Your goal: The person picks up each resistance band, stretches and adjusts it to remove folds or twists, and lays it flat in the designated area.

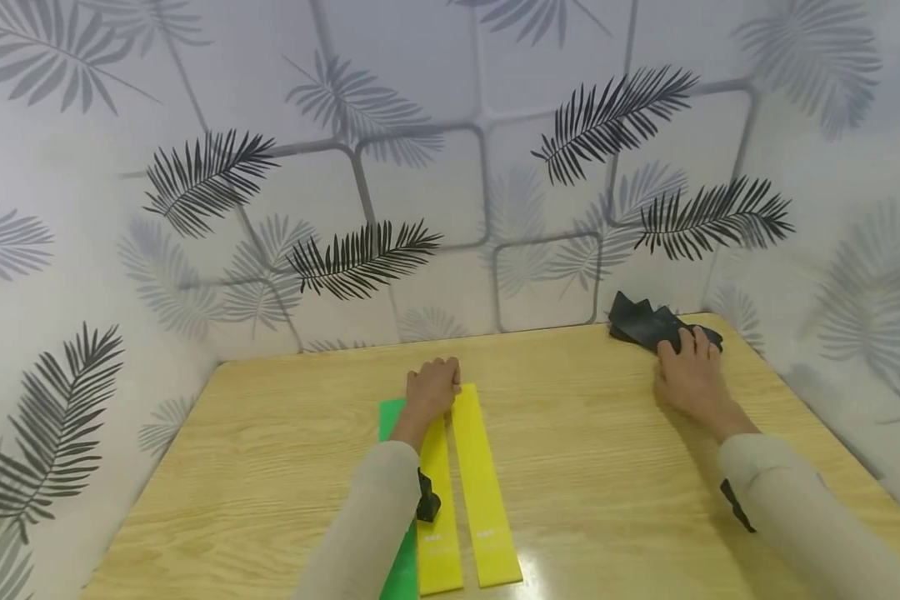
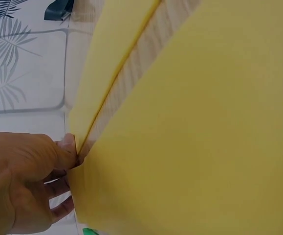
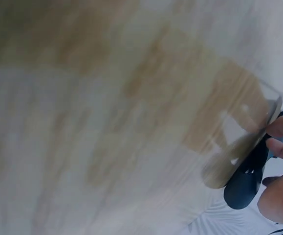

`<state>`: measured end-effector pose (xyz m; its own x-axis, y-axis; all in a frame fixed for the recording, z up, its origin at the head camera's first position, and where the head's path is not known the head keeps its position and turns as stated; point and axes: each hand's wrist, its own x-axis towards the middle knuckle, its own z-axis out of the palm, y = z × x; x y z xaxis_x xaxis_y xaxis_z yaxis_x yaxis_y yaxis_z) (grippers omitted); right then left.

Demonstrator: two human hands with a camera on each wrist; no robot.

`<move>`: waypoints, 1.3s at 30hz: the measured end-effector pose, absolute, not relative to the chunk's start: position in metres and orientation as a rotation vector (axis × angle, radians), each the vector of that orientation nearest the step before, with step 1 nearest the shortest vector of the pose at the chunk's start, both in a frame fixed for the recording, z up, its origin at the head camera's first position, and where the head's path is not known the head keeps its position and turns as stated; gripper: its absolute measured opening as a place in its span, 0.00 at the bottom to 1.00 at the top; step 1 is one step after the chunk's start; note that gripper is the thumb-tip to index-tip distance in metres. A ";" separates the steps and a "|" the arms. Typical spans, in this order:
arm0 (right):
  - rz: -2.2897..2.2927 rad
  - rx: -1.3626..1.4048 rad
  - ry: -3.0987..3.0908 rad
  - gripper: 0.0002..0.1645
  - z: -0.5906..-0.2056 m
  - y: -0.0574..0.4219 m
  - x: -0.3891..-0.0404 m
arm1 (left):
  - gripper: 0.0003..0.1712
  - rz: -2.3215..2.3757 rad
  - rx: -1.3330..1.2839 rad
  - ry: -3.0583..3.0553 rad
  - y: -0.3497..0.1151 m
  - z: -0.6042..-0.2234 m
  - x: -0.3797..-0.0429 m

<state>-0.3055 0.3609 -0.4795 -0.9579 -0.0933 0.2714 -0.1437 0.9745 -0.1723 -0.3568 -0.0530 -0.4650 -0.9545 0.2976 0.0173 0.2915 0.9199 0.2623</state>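
Note:
Two flat yellow bands with small white print lie lengthwise side by side, the left yellow band (image 1: 440, 562) and the right yellow band (image 1: 482, 475). A green band (image 1: 400, 575) lies along their left, partly hidden by the sleeve. At the far ends, my left hand (image 1: 433, 387) has curled fingers; in the left wrist view its thumb and fingers pinch the end of a yellow band (image 2: 180, 122). My right hand (image 1: 693, 379) reaches to a crumpled black band pile (image 1: 641, 323) at the far right. In the right wrist view, thumb and fingers grip the black band (image 3: 243, 188).
A light wood table (image 1: 585, 467) carries everything. Its back edge meets a patterned wall (image 1: 435, 275) with leaf prints, and walls also rise at the left and right sides. A black wrist mount (image 1: 427, 498) sits under the left sleeve.

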 end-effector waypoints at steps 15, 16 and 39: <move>0.218 -0.036 -2.784 0.25 -0.478 0.378 -0.310 | 0.12 0.391 0.482 3.053 -0.050 -0.459 -0.349; 0.239 -0.060 -2.778 0.23 -0.478 0.379 -0.311 | 0.12 0.390 0.478 3.054 -0.049 -0.460 -0.349; 1.172 -0.683 -2.436 0.33 -0.417 0.384 -0.327 | 0.08 0.384 0.472 3.084 -0.050 -0.462 -0.350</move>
